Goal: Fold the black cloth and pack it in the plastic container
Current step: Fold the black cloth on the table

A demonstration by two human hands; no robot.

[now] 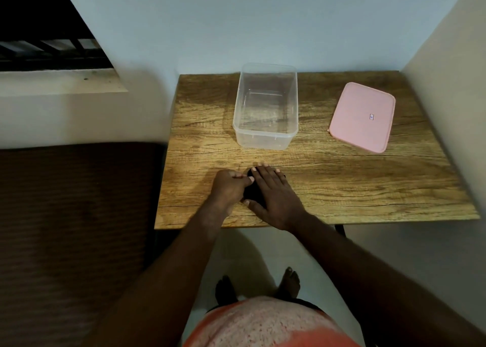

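Note:
A small folded black cloth (pixel 251 192) lies on the wooden table (pixel 342 178) near its front edge, mostly hidden under my hands. My right hand (pixel 273 191) lies flat on top of it with fingers spread. My left hand (pixel 228 186) is curled at the cloth's left side, fingers pinching its edge. The clear plastic container (pixel 265 109) stands empty and without a lid just beyond my hands, toward the back of the table.
A pink lid (pixel 361 116) lies flat at the table's right back. Walls close in behind and to the right of the table. A brown mattress (pixel 73 215) sits to the left. My bare feet (pixel 257 286) stand on the floor below the table's front edge.

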